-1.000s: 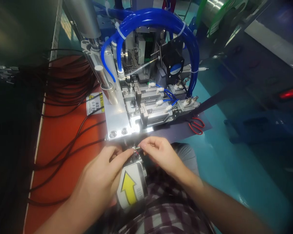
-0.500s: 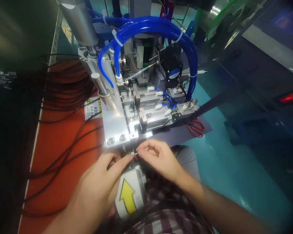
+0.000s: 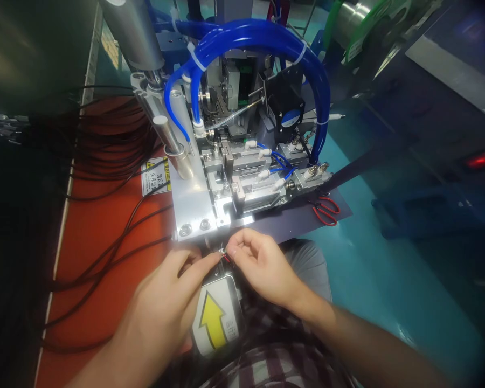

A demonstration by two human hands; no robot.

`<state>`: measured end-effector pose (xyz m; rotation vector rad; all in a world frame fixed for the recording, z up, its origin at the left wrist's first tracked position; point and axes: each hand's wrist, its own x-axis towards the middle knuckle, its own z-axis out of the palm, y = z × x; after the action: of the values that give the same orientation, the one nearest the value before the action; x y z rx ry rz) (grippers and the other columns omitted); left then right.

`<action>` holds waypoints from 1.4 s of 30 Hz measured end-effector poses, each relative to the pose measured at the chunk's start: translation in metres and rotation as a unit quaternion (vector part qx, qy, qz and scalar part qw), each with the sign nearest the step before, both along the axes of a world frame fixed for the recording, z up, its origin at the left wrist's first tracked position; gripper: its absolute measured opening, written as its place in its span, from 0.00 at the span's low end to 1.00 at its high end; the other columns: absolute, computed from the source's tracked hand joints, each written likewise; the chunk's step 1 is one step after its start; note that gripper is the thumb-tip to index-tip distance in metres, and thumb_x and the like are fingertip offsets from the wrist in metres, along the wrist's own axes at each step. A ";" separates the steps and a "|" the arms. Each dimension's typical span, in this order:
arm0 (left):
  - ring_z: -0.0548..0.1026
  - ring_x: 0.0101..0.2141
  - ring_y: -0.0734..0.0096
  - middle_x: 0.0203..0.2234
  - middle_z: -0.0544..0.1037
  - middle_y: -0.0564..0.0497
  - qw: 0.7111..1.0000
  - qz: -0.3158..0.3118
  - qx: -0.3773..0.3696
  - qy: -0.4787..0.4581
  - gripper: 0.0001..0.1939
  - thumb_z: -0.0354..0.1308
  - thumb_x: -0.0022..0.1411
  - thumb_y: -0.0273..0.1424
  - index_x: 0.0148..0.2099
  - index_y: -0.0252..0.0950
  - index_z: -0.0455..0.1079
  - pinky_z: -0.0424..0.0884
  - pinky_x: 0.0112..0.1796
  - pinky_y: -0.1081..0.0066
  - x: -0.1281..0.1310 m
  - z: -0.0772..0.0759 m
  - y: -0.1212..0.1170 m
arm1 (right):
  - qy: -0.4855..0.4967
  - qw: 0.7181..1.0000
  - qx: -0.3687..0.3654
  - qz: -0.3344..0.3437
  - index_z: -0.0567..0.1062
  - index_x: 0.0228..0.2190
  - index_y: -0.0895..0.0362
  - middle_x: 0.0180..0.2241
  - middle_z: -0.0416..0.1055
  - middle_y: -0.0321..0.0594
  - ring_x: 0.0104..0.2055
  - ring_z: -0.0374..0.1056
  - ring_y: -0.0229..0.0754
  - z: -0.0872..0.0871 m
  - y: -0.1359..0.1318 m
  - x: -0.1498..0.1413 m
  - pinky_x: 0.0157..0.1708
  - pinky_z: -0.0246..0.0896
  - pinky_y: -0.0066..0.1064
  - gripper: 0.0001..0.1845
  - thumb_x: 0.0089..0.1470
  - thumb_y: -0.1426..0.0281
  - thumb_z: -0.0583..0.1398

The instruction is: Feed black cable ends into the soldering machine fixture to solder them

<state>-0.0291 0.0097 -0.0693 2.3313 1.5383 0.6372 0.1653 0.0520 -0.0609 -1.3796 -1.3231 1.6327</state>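
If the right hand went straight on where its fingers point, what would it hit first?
The right hand would likely meet the small red strand beside the left hand's thumb tip; depth is unclear.

Left grip (image 3: 172,285) and right grip (image 3: 264,267) pinch close together.

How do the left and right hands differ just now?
The left hand looks larger in view than the right hand. The left hand's thumb stretches out, while the right hand's fingers curl inward. The left hand overlaps the red surface in view; the right hand doesn't. Both are bare, meeting at thin wires.
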 end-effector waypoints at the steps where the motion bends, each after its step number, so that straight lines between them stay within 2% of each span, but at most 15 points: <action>1: 0.75 0.31 0.74 0.39 0.72 0.51 1.000 -0.002 0.007 -0.001 0.20 0.46 0.69 0.26 0.57 0.45 0.70 0.70 0.29 0.77 0.000 -0.001 0.001 | 0.001 1.000 -0.002 0.001 0.69 0.28 0.56 0.21 0.60 0.30 0.23 0.55 0.34 0.000 0.000 0.000 0.25 0.53 0.28 0.07 0.57 0.67 0.59; 6: 0.76 0.32 0.75 0.38 0.72 0.52 0.998 -0.015 0.037 -0.039 0.17 0.48 0.69 0.26 0.55 0.43 0.72 0.70 0.31 0.78 -0.001 -0.003 0.004 | 0.011 1.000 -0.017 -0.005 0.69 0.28 0.56 0.22 0.61 0.31 0.24 0.56 0.35 0.001 0.002 0.000 0.26 0.54 0.28 0.07 0.56 0.66 0.60; 11: 0.76 0.36 0.76 0.38 0.73 0.52 0.994 -0.013 0.046 -0.093 0.15 0.51 0.68 0.24 0.53 0.41 0.70 0.71 0.39 0.78 0.003 0.010 0.002 | -0.002 0.999 0.045 -0.011 0.70 0.29 0.56 0.26 0.65 0.34 0.28 0.60 0.37 0.007 -0.004 0.002 0.30 0.58 0.29 0.06 0.58 0.68 0.59; 13: 0.77 0.37 0.75 0.39 0.76 0.53 0.992 0.019 0.012 -0.127 0.12 0.54 0.67 0.26 0.52 0.42 0.69 0.72 0.42 0.78 0.006 0.019 -0.001 | -0.007 0.998 0.068 -0.007 0.70 0.30 0.56 0.26 0.66 0.34 0.28 0.61 0.37 0.012 -0.008 0.002 0.29 0.58 0.29 0.06 0.60 0.68 0.58; 15: 0.79 0.35 0.73 0.38 0.78 0.53 0.981 0.064 -0.067 -0.171 0.11 0.58 0.65 0.32 0.50 0.42 0.70 0.74 0.38 0.79 0.009 0.030 -0.002 | -0.016 0.995 0.099 0.002 0.70 0.30 0.56 0.26 0.66 0.34 0.27 0.61 0.36 0.019 -0.012 0.003 0.29 0.57 0.29 0.06 0.60 0.70 0.58; 18: 0.80 0.29 0.70 0.30 0.80 0.53 0.938 0.106 -0.214 -0.250 0.12 0.61 0.59 0.40 0.43 0.41 0.74 0.76 0.29 0.78 0.015 0.048 0.001 | -0.043 0.983 0.176 0.025 0.70 0.30 0.56 0.28 0.66 0.34 0.28 0.62 0.36 0.029 -0.018 0.004 0.31 0.58 0.29 0.06 0.60 0.73 0.57; 20: 0.79 0.26 0.68 0.26 0.80 0.52 0.911 0.112 -0.280 -0.281 0.11 0.62 0.56 0.41 0.36 0.39 0.76 0.75 0.26 0.77 0.017 0.059 0.004 | -0.054 0.974 0.215 0.040 0.70 0.30 0.56 0.28 0.66 0.34 0.29 0.62 0.36 0.034 -0.022 0.005 0.32 0.58 0.29 0.06 0.61 0.74 0.57; 23: 0.73 0.21 0.73 0.20 0.76 0.53 0.864 0.127 -0.374 -0.312 0.12 0.62 0.54 0.41 0.32 0.38 0.77 0.69 0.21 0.77 0.020 0.066 0.006 | -0.053 0.968 0.241 0.052 0.70 0.30 0.55 0.28 0.66 0.34 0.29 0.62 0.37 0.040 -0.027 0.005 0.32 0.58 0.29 0.06 0.61 0.74 0.57; 26: 0.61 0.16 0.80 0.16 0.67 0.58 0.798 0.162 -0.454 -0.362 0.15 0.63 0.53 0.44 0.33 0.36 0.75 0.58 0.17 0.80 0.020 0.064 0.003 | -0.030 0.978 0.200 0.047 0.71 0.30 0.56 0.27 0.66 0.34 0.28 0.61 0.36 0.040 -0.028 0.004 0.30 0.57 0.28 0.06 0.60 0.73 0.58; 29: 0.59 0.16 0.81 0.16 0.64 0.60 0.765 0.186 -0.477 -0.390 0.18 0.65 0.52 0.46 0.34 0.36 0.75 0.55 0.18 0.80 0.019 0.059 -0.001 | 0.027 0.996 0.076 0.025 0.72 0.31 0.56 0.25 0.66 0.32 0.23 0.58 0.33 0.039 -0.025 0.005 0.24 0.54 0.27 0.06 0.59 0.68 0.59; 32: 0.59 0.17 0.81 0.16 0.64 0.59 0.775 0.173 -0.472 -0.384 0.18 0.65 0.52 0.46 0.34 0.35 0.75 0.56 0.19 0.80 0.018 0.057 -0.004 | 0.052 0.998 0.003 0.035 0.72 0.30 0.57 0.24 0.66 0.33 0.21 0.54 0.32 0.042 -0.019 0.008 0.21 0.51 0.26 0.08 0.57 0.65 0.60; 38: 0.69 0.24 0.73 0.23 0.74 0.52 0.831 0.137 -0.405 -0.356 0.12 0.63 0.54 0.41 0.32 0.37 0.76 0.64 0.22 0.78 0.017 0.059 -0.007 | 0.038 0.994 -0.026 0.103 0.73 0.27 0.58 0.23 0.69 0.35 0.25 0.58 0.35 0.053 -0.010 0.014 0.23 0.53 0.27 0.10 0.53 0.64 0.63; 42: 0.68 0.22 0.74 0.22 0.73 0.53 0.849 0.110 -0.397 -0.331 0.12 0.61 0.56 0.41 0.32 0.37 0.77 0.64 0.21 0.77 0.019 0.062 -0.007 | 0.027 0.988 -0.040 0.147 0.74 0.26 0.58 0.23 0.68 0.35 0.25 0.58 0.35 0.057 -0.006 0.018 0.24 0.54 0.26 0.10 0.52 0.65 0.64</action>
<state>-0.0102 0.0030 -0.0069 1.1605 1.3553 0.6010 0.1832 0.0463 -0.0041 -1.2191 -1.4989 1.9203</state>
